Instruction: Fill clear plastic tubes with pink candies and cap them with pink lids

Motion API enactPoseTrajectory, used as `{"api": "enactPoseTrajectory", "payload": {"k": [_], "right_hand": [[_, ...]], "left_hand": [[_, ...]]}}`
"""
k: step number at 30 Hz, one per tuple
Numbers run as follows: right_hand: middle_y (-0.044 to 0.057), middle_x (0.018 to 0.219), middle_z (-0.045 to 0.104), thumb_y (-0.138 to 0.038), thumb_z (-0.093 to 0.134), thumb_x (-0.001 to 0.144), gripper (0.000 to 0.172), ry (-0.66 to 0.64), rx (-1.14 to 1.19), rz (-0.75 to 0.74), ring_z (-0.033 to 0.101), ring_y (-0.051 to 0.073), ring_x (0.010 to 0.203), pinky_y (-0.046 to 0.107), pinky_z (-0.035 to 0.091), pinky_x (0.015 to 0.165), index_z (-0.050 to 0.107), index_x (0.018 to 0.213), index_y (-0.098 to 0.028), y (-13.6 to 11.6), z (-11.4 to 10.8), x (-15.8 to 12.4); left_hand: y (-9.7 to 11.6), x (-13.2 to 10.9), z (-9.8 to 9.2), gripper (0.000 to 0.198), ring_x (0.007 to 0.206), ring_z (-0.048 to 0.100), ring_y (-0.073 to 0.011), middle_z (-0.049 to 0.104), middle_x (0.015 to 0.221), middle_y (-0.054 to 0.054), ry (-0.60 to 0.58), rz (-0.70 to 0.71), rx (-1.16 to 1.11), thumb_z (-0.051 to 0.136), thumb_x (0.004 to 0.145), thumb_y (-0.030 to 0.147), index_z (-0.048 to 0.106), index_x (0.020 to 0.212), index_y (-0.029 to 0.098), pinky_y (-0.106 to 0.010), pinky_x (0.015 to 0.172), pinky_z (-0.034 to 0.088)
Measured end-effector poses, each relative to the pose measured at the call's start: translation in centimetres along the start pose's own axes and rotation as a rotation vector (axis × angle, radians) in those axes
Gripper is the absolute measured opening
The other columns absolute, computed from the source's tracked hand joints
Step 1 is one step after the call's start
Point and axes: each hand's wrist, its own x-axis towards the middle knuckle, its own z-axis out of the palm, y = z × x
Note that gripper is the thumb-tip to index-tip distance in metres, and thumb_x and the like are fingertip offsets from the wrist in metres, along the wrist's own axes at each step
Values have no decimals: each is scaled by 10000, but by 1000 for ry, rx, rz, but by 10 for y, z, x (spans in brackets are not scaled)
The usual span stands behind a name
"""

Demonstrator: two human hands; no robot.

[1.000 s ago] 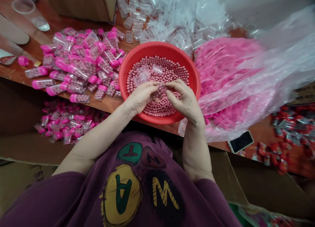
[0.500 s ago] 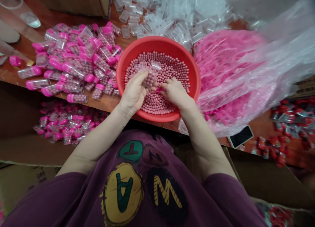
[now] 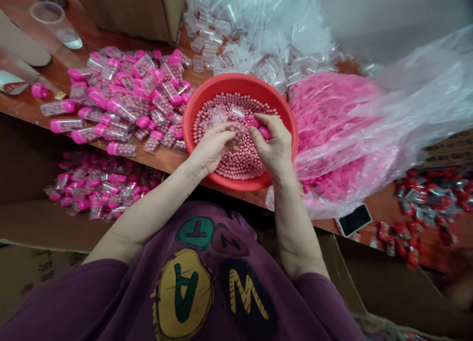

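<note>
A red basin [image 3: 190, 129] full of pink beads [image 3: 240, 161] stands at the table's front edge. Over it, my left hand [image 3: 212, 146] is closed around a clear bottle [image 3: 238, 130] with pink beads inside, partly hidden by the fingers. My right hand [image 3: 275, 144], facing it, pinches a bright pink cap [image 3: 251, 121] between thumb and forefinger. Another pink cap [image 3: 264, 132] shows against the palm. The bottle and the pinched cap are close together; whether they touch I cannot tell. Clear empty bottles [image 3: 237, 111] lie on the beads behind my hands.
Capped bottles [image 3: 127, 92] are heaped at the left, with more in a box [image 3: 107, 183] below. Clear bottles [image 3: 254, 30] lie behind the basin. Right of it sits a plastic bag [image 3: 332, 109] of pink caps, then a phone [image 3: 354, 220] and red items [image 3: 402, 235].
My right hand has lifted from the beads and turned, now showing pink caps in its fingers. My left hand still holds the bottle. The whole view has shifted slightly.
</note>
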Motion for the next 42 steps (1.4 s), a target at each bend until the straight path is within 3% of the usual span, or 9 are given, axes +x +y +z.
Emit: {"api": "enactPoseTrajectory", "payload": {"k": [3,8,12,17,24,32,37,42], "right_hand": [[111,1241,745,-318,591,1070,286,-35,-66,-118,706,287,1190,537,599,1114,724,1318,-273,-9,-5,-2],[106,1244,736,-379,671,1059,304,-33,-17,-238,722,266,1170,484,640,1035,737,1337,-275,-11,-5,-4],[60,1125,771,-359,637,1086,190,49,128,-142,741,229,1072,451,640,997,769,1199,-283,-15,-1,-6],[65,1158,770,-361,673,1052,272,71,129,-26,736,221,1048,437,649,966,761,1295,-276,-19,-2,-8],[63,1147,817,-392,646,1073,253,56,113,31,766,231,1083,457,647,1021,826,1214,-284,-33,-9,-17],[73,1053,824,-314,605,1090,220,214,60,5,780,228,991,436,654,944,806,1145,-244,-42,8,-24],[79,1118,805,-269,548,1108,250,168,62,8,761,225,1051,439,653,971,771,1218,-249,-52,16,-32],[78,1307,743,-233,530,1095,375,48,153,13,714,221,1226,456,634,1082,736,1402,-297,-45,9,-39]], "left_hand": [[2,-1,3,209,670,624,-73,672,795,29,17,-3,-21,601,866,-26,696,925,150,-194,634,459],[3,-3,3,169,678,619,-62,699,831,17,17,7,-67,680,891,-2,734,951,146,-181,617,431],[-2,-2,-3,107,714,652,-70,727,880,2,-39,29,-61,760,909,68,761,980,149,-180,616,442],[-6,0,-6,153,690,660,-70,734,885,2,-64,36,-52,807,890,98,768,1027,155,-186,585,435],[-6,-2,-6,161,687,676,-74,748,895,-3,-94,44,-37,842,878,129,773,1021,154,-189,600,477],[-12,0,-6,117,677,652,-59,731,863,4,-120,82,-14,828,912,143,780,1017,156,-174,615,489],[-14,-1,-2,88,654,610,-43,709,839,21,-31,104,-7,752,940,76,749,989,148,-162,660,525],[-13,-1,-1,107,750,638,-69,751,925,1,11,161,30,785,918,116,762,1014,157,-175,721,562]]}}
